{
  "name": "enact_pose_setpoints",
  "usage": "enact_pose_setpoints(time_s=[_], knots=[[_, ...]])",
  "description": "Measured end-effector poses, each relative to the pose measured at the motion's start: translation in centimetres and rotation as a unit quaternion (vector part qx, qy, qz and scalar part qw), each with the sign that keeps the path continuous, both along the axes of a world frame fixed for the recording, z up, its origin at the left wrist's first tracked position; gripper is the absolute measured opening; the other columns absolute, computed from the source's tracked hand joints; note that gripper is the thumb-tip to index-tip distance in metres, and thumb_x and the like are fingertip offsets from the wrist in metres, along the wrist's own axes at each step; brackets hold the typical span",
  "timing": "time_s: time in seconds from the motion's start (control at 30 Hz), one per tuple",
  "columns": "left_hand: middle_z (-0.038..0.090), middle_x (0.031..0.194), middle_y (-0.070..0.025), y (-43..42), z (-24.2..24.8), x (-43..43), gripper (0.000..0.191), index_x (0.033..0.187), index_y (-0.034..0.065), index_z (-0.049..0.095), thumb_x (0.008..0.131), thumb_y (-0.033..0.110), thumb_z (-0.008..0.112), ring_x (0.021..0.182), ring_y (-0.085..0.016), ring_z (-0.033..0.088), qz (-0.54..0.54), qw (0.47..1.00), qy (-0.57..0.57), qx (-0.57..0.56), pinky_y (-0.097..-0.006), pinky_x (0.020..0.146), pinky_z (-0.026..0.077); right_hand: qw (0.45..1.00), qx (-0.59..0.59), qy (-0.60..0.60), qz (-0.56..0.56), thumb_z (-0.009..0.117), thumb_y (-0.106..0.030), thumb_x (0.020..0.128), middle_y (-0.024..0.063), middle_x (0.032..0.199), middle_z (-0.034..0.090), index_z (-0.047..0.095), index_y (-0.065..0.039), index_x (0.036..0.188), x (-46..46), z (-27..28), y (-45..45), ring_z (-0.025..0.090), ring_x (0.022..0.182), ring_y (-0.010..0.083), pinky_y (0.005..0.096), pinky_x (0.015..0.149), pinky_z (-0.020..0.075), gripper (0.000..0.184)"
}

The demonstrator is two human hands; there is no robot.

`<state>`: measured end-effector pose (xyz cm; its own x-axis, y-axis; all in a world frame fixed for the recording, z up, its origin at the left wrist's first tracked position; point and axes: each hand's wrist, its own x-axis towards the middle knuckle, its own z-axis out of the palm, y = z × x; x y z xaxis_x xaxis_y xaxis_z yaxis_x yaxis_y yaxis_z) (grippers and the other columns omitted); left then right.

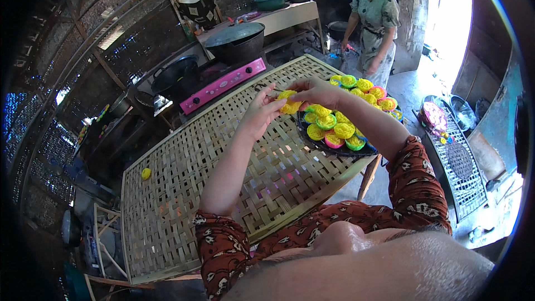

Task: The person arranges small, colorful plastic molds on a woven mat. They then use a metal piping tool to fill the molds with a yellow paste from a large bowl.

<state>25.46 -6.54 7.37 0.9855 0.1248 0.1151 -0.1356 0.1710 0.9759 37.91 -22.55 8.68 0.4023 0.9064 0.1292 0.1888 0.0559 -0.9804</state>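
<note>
Between my two hands is a yellow nest of noodle-like strands [288, 102], held above a woven bamboo rack [200, 167]. The fingers and thumb of my left hand [260, 113] grip its left side. From the right, the fingertips of my right hand [319, 92] close on it. Below my right forearm sits a round black tray [307, 133], heaped with similar yellow nests [344, 130], several of them in pink, green or blue cups. One lone yellow nest [146, 174] lies near the left end of the rack.
Beyond the rack stands a pink gas stove [225, 85] with a large lidded pot [236, 44] and a dark pan [177, 75]. A person [374, 25] stands at the back right, near a bright doorway. Another woven rack [459, 159] is at right, holding a pink container [433, 116].
</note>
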Motion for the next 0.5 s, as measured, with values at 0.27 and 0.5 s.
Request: enact_pose_setpoints(time_s=[0.27, 0.5], knots=[[0.047, 0.117, -0.0190, 18.8, -5.4, -6.1, 0.061, 0.113, 0.0015, 0.050, 0.063, 0.029, 0.070, 0.110, -0.032, 0.044, 0.402, 0.692, 0.089, 0.593, -0.0400, 0.096, 0.032, 0.967, -0.097, 0.003, -0.236, 0.066, -0.015, 0.072, 0.0063, 0.069, 0.056, 0.056, 0.003, 0.099, 11.7, -5.0, -2.0, 0.054, 0.052, 0.0123, 0.0212, 0.046, 0.0468, 0.034], [0.022, 0.139, -0.0135, 30.0, -9.6, -17.2, 0.073, 0.134, 0.0127, 0.025, 0.077, 0.048, 0.054, 0.127, -0.036, 0.021, 0.455, 0.508, 0.511, 0.523, -0.0503, 0.098, 0.028, 0.953, -0.121, 0.092, -0.263, 0.066, -0.012, 0.071, 0.0006, 0.059, 0.044, 0.056, -0.003, 0.081, 14.2, -8.5, -1.5, 0.044, 0.046, 0.0116, 0.0265, 0.039, 0.0440, 0.015]])
